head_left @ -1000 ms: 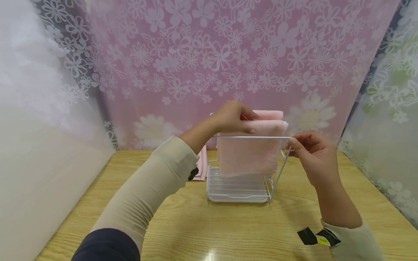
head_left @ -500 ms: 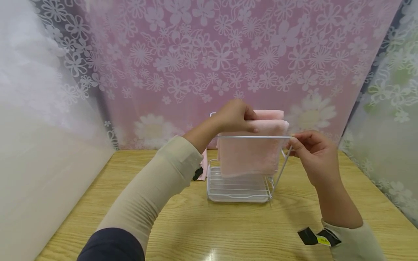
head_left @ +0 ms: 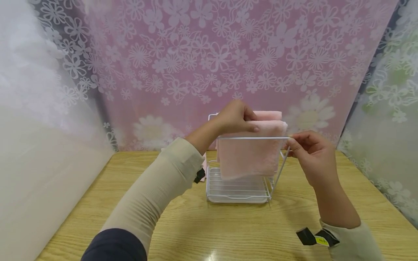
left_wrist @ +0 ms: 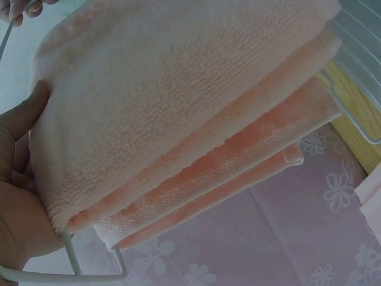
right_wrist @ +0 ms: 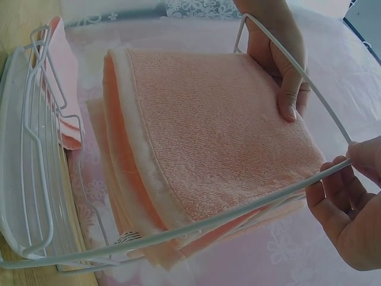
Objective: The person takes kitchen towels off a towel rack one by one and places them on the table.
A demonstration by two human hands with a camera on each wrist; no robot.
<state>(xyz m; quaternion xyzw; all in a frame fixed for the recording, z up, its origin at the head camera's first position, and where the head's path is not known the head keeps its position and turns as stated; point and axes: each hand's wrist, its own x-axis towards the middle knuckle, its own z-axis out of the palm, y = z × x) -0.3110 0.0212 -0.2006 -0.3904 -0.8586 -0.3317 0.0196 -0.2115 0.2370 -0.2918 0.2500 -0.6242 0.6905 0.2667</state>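
A white wire rack [head_left: 239,197] with a tray in its base stands on the table. Over its upper bars hang folded pink towels: a front towel [head_left: 249,157] and a back towel [head_left: 267,115] close behind it. My left hand [head_left: 236,116] pinches the top edge of the front towel, its thumb [left_wrist: 27,116] on the near face and its fingers mostly hidden behind. With thumb and fingertips, my right hand [head_left: 313,154] grips the rack's front top corner. In the right wrist view, the front towel [right_wrist: 208,125] hangs in layers inside the frame.
Another folded pink towel [right_wrist: 62,77] lies on the wooden table [head_left: 183,224] to the left of the rack, mostly covered by my left sleeve in the head view. A flowered pink curtain [head_left: 183,72] hangs close behind, with pale sheets on both sides.
My left hand and forearm have shifted slightly to the right along the top of the front towel, covering more of the towel on the table. The right hand keeps its grip on the corner.
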